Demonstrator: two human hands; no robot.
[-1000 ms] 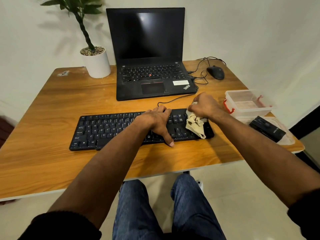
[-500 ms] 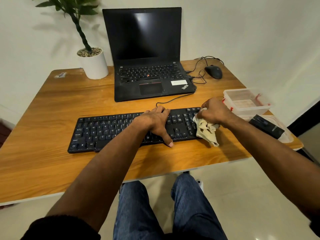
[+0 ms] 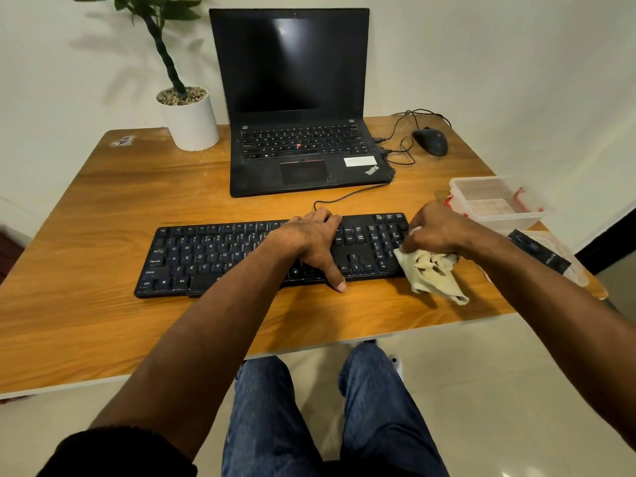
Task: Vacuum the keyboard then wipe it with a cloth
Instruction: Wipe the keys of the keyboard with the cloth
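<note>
A black keyboard (image 3: 213, 256) lies across the middle of the wooden table (image 3: 103, 208). My left hand (image 3: 311, 241) rests flat on its right half, the thumb reaching past the front edge. My right hand (image 3: 437, 230) grips a crumpled cream cloth (image 3: 432, 273) at the keyboard's right end. The cloth hangs below the hand, covering the keyboard's right front corner and spilling onto the table. A black handheld vacuum (image 3: 537, 251) lies on a clear lid by the table's right edge.
An open black laptop (image 3: 299, 146) stands behind the keyboard, a wired mouse (image 3: 430, 141) to its right. A white pot with a plant (image 3: 189, 118) is at the back left. A clear plastic box (image 3: 499, 201) sits just right of my right hand.
My right hand has dragged the cloth rightward along the keyboard's numpad end to its right edge. My left hand has stayed in place on the keys.
</note>
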